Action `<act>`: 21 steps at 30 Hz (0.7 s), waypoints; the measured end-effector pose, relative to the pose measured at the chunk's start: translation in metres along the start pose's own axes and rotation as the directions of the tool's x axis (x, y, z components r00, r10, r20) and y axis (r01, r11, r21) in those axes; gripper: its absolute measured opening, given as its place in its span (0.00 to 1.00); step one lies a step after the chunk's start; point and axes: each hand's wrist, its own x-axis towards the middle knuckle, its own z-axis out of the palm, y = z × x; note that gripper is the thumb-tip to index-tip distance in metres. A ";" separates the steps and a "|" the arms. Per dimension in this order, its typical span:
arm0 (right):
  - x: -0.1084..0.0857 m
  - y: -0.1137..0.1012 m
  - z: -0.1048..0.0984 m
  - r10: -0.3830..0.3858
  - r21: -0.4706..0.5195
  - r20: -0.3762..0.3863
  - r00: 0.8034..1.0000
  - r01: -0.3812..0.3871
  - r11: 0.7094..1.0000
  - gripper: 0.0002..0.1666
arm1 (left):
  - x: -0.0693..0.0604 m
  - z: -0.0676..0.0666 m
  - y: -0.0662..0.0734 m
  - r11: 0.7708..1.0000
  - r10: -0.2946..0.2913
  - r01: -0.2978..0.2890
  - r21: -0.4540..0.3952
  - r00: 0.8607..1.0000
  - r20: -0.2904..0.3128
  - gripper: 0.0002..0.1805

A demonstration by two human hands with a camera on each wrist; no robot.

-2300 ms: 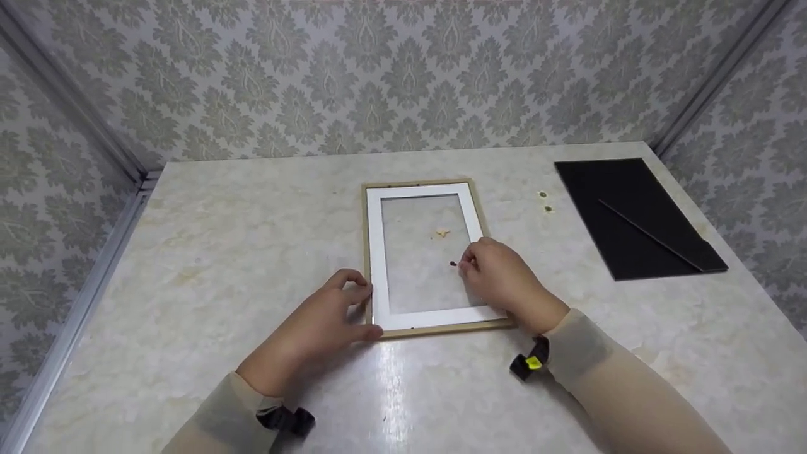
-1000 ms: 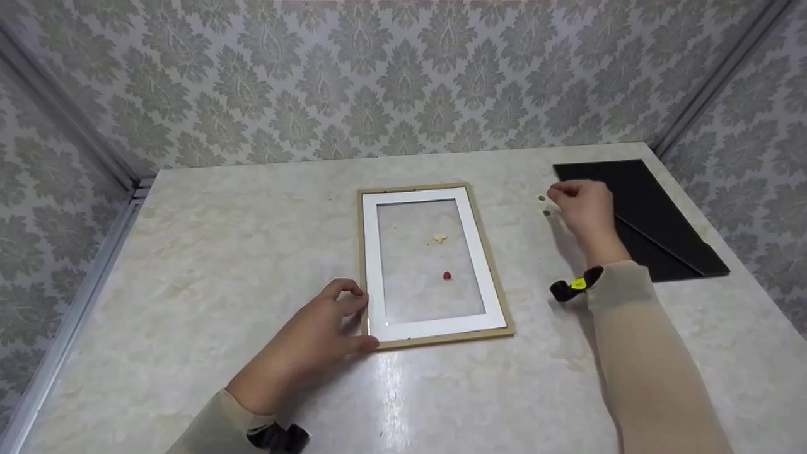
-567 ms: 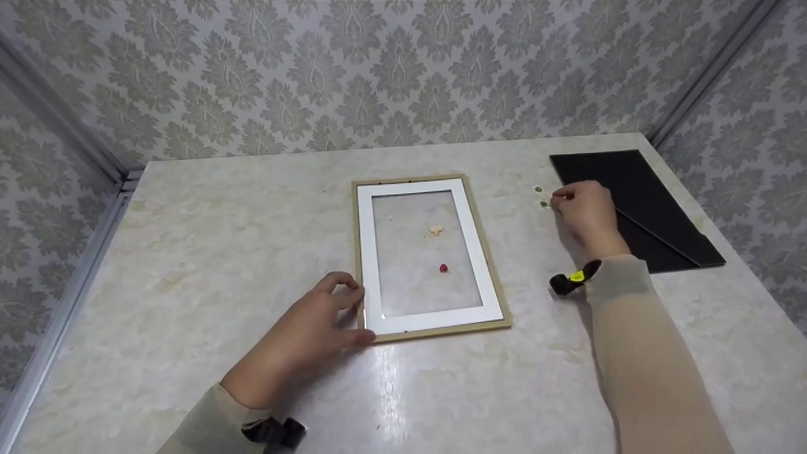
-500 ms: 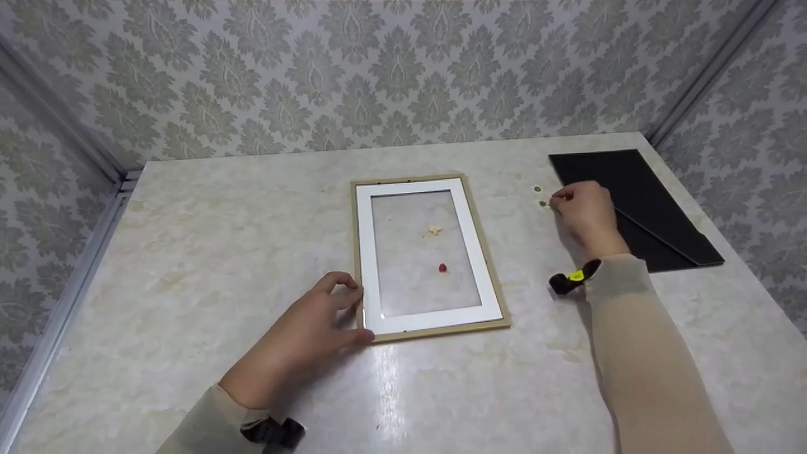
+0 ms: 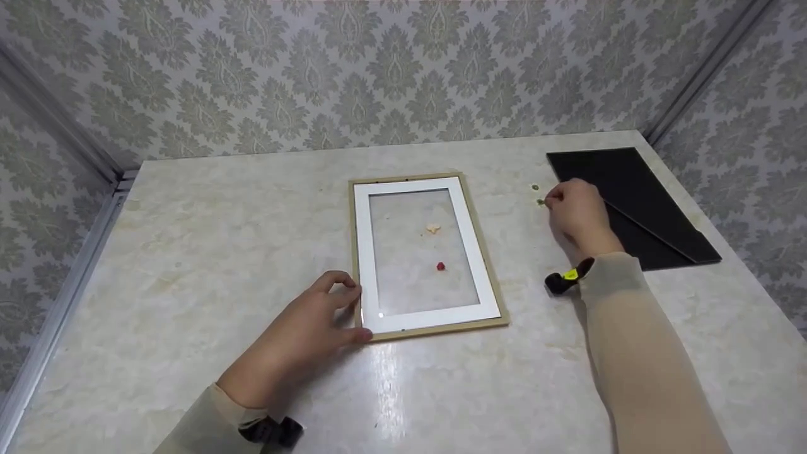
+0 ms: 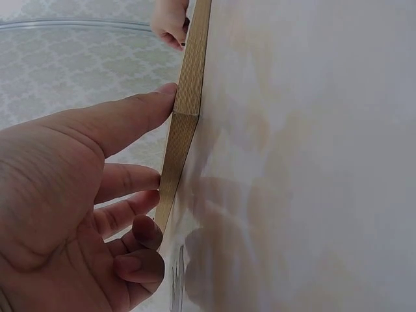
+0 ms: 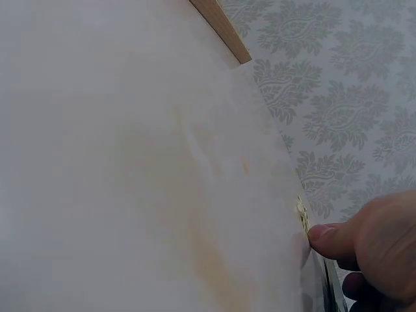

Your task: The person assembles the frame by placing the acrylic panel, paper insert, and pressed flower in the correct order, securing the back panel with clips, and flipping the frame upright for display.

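A wooden picture frame with a white mat and clear pane lies flat. My left hand touches its near-left corner, thumb at the front edge and fingertips along the left side; the left wrist view shows them against the wooden edge. On the pane are a small red dried flower and a pale orange dried piece. My right hand has thumb and fingertips pinched at a small greenish dried flower, seen as a yellowish bit in the right wrist view. Another small dried flower lies just beyond.
A black backing board with a folded stand strip lies at the right, partly behind my right hand. The marble-patterned table ends at patterned walls behind and on both sides.
My right hand has left the frame, where the red flower now lies, and moved right to the small dried flowers; the nearer one now sits at its fingertips. My left hand stays at the frame's corner.
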 end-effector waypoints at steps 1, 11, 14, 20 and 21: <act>0.000 0.000 0.000 -0.004 -0.004 0.005 1.000 0.004 1.000 0.17 | 0.000 0.000 0.000 1.000 -0.004 0.004 0.001 1.000 0.004 0.43; 0.001 0.000 0.000 -0.007 -0.022 0.056 0.998 0.009 1.000 0.18 | 0.000 0.000 0.000 1.000 0.004 -0.004 0.014 1.000 -0.010 0.42; 0.001 0.000 0.000 -0.009 -0.019 0.058 0.998 0.010 1.000 0.18 | 0.000 0.000 0.000 1.000 0.008 -0.008 0.013 1.000 -0.010 0.42; 0.000 0.003 0.001 -0.008 0.025 0.031 1.000 0.007 1.000 0.18 | -0.001 0.000 0.001 1.000 0.005 -0.005 0.007 1.000 -0.007 0.44; 0.000 0.003 0.001 -0.011 0.029 0.019 1.000 0.011 1.000 0.18 | -0.001 0.000 0.001 1.000 0.003 -0.003 0.006 1.000 -0.007 0.44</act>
